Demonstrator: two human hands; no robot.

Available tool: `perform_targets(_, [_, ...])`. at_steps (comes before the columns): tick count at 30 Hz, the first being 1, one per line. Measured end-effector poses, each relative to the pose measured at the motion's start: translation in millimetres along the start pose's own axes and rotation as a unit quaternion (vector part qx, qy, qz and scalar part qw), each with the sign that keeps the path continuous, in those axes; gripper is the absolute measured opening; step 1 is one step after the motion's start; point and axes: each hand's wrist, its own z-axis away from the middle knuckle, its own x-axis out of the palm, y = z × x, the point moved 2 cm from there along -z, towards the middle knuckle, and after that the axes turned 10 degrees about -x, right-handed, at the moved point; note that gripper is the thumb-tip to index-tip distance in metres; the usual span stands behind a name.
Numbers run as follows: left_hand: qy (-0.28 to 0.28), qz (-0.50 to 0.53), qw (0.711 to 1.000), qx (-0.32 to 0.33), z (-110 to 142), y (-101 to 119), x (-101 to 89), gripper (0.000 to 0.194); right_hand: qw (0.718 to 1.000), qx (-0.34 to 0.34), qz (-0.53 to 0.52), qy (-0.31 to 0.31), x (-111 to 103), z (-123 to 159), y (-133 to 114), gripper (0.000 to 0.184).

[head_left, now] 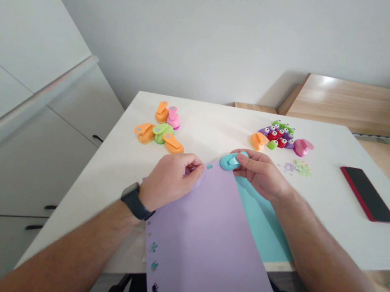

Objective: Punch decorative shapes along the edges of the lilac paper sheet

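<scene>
A lilac paper sheet (206,236) lies slanted over the table's near edge, with small punched shapes along its left side. My left hand (170,181), a dark watch on its wrist, pinches the sheet's far corner with closed fingers. My right hand (262,174) grips a teal paper punch (229,161) sitting at the sheet's top edge, thumb pressed on its lever. A teal sheet (260,220) lies under the lilac one, showing on the right.
On the white table (319,200), orange, green and pink punches (160,130) cluster at the back left; several small coloured punches (281,137) and paper scraps (297,168) sit at the back right. A dark phone (368,194) lies at the right. White cabinets stand left.
</scene>
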Motion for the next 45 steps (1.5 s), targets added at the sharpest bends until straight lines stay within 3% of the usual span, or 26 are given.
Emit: perform_targets(45, [-0.012, 0.0, 1.0, -0.015, 0.1, 1.9, -1.7, 0.026, 0.999, -0.005, -0.01, 0.03, -0.4, 0.8, -2.7, 0.026])
